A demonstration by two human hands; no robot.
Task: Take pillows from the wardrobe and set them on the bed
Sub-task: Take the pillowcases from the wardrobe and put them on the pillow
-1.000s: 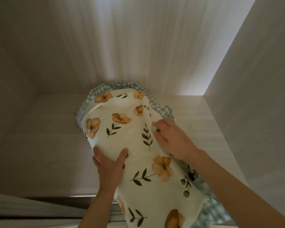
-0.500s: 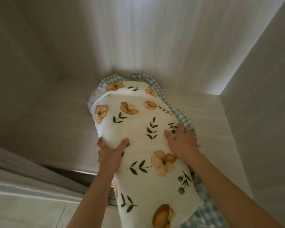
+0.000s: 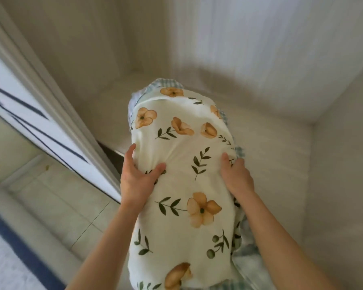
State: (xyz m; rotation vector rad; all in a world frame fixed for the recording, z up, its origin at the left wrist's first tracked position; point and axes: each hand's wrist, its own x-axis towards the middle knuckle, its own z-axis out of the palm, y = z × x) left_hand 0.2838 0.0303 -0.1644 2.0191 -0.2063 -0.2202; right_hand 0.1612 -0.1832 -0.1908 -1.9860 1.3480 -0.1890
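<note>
No readable writing anywhere. Floral pillow at centre, its far end towards 12 o'clock over the wardrobe shelf. Left hand grips its 9 o'clock side, thumb pressed into the fabric; right hand clasps the 3 o'clock side. Green gingham trim shows at the pillow's edges. Wardrobe door frame at 9 o'clock, tiled floor at 8.

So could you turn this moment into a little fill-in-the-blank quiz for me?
1. The cream pillow is printed with orange ____ and green leaves.
2. Its underside is green-and-white ____ fabric.
3. The left hand and right hand grip the pillow from ____ sides.
4. The pillow's far end lies over the pale wooden wardrobe ____.

Missing words: flowers; checked; opposite; shelf
</note>
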